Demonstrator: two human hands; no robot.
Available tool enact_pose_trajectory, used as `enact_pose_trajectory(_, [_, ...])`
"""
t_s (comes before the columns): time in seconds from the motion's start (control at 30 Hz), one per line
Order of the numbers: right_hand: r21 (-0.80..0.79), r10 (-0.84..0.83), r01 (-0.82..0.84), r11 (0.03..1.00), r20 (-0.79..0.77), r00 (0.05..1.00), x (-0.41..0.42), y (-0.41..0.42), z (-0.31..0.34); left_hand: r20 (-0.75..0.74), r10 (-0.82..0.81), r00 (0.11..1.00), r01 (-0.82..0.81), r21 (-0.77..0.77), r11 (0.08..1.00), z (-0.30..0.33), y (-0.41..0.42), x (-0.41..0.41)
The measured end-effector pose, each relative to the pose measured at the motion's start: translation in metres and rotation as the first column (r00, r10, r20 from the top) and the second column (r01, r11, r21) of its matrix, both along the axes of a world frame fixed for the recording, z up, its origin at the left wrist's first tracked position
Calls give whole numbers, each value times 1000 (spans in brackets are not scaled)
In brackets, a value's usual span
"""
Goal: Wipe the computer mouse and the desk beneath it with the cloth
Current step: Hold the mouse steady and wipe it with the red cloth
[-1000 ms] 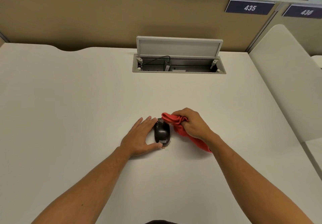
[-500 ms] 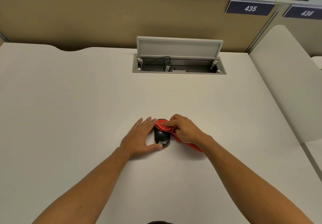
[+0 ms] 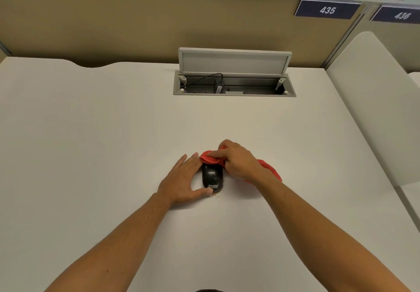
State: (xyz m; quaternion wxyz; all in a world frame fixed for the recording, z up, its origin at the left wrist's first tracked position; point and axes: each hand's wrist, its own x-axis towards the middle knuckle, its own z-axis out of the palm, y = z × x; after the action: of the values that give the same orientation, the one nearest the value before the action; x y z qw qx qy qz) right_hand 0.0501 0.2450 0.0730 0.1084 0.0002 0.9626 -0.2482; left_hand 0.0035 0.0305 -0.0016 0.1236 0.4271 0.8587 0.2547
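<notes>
From the head view, a small black plastic computer mouse (image 3: 212,176) sits on the pale off-white counter (image 3: 91,132), near the middle and toward the person, with a white label at its near end and a few tiny crumbs on the counter just beside that end; the left hand (image 3: 183,181) lies flat on the counter against the mouse's left side, its fingers (image 3: 189,163) spread out straight along the flank and the thumb curled round the near end, touching the mouse at the label; the hand braces the mouse rather than closing round it; the right hand (image 3: 238,162) is bunched round a crumpled red cloth (image 3: 210,158), its fingers curled tight on the fabric, with the index finger laid along the top of the wad; the front part of the cloth is pressed on the far end of the mouse, covering it, while the rest trails out behind the right wrist and lies on the counter to the right; both bare forearms reach in from the bottom edge; farther back, a grey rectangular cable hatch (image 3: 234,85) is set into the counter, with its lid propped up and a black cable and plug inside; behind it stands a tan partition wall (image 3: 136,23) bearing two dark blue number plates (image 3: 327,9), reading 435 and 436.
</notes>
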Motion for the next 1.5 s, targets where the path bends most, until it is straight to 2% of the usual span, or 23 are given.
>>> enact_pose_trajectory(0.1, [139,72,-76,987,32,997,-4,-1,-2,14,7,1000,-7,4,1000,0,0,0])
enact_pose_trajectory(0.27, [282,26,-14,959,-41,999,-7,6,1,31,35,999,-34,-33,999,-5,-2,0])
enact_pose_trajectory(0.37, [238,-37,70,969,-140,989,-8,5,5,27,38,999,-36,-52,998,-5,-2,-1])
enact_pose_trajectory(0.47, [178,59,-42,983,-92,994,-6,1,6,21,16,1000,-15,-16,1000,-3,0,-1])
enact_pose_trajectory(0.53, [232,102,-88,969,-47,994,-2,2,2,31,23,999,-22,-24,999,-3,0,0])
enact_pose_trajectory(0.63, [317,3,21,948,-74,997,-1,7,1,50,48,998,-46,-44,998,-6,-2,1])
enact_pose_trajectory(0.7, [300,-34,68,952,-118,992,-2,7,3,53,56,997,-53,-52,997,-5,-3,1])
enact_pose_trajectory(0.8, [174,58,-37,984,-112,992,-2,2,7,35,33,999,-33,-18,999,-1,0,0])
enact_pose_trajectory(0.9, [219,130,-112,969,-67,989,3,2,3,36,24,999,-24,-8,1000,-1,0,1])
enact_pose_trajectory(1.0, [317,22,11,948,-101,995,5,9,1,57,63,996,-60,-41,997,-5,-2,1])
enact_pose_trajectory(1.1, [277,-35,78,958,-157,987,4,9,2,55,57,997,-54,-65,996,-5,-2,0])
enact_pose_trajectory(1.2, [164,61,-39,986,-131,989,4,4,4,36,30,999,-29,-19,999,-1,0,0])
enact_pose_trajectory(1.27, [167,112,-95,981,-97,989,6,3,3,15,25,1000,-24,-19,1000,-1,0,1])
enact_pose_trajectory(1.43, [273,-29,53,961,-90,996,3,15,3,20,75,997,-74,-20,997,-1,-2,3])
enact_pose_trajectory(1.5, [246,-67,94,965,-113,991,2,18,6,41,83,996,-81,-46,996,-2,-4,3])
